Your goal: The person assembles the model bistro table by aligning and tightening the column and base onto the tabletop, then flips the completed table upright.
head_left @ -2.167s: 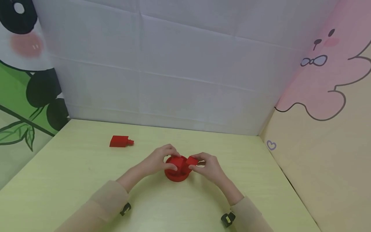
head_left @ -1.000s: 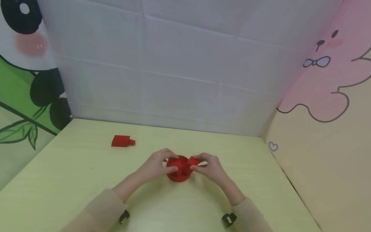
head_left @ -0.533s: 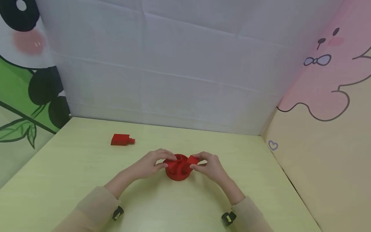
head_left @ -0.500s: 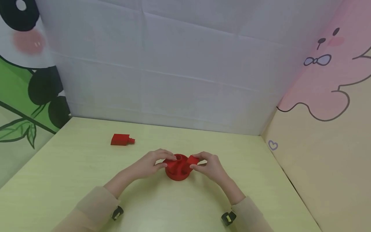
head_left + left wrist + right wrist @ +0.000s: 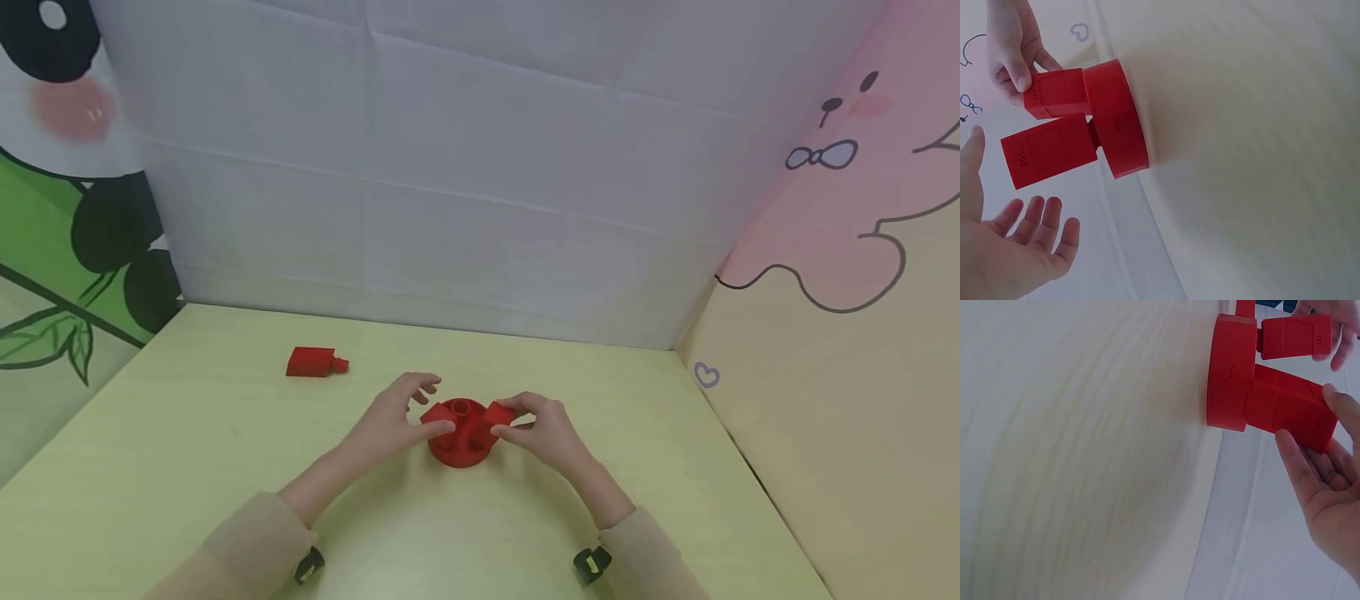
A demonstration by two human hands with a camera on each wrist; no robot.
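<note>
While the right hand keeps its pinch on the right-hand red block, the left hand has let go. A moment ago its fingers lay on the left-hand red block; now they are spread wide and lifted off it. That block stands on the round red base without help, tilted outward — we take this to mean the base is bearing it. The base sits on the table between the left and right edges, rather nearer the right. A loose red block with a narrow stepped end lies near the back edge, towards the back-left corner; neither hand is near it.

Comparing views: from the head, the left thumb overlaps its block and we might record contact. The left wrist view shows thumb and fingers clear of it — a wide, unfilled grip. That same view reads 152 on the left-hand block and shows a dark neck between it and the base, which the head view hides. Only from above do we see the round hole at the base's centre. The right wrist view confirms thumb and fingers holding the right-hand block where it meets the base; its marking there is too blurred for us to read.
</note>
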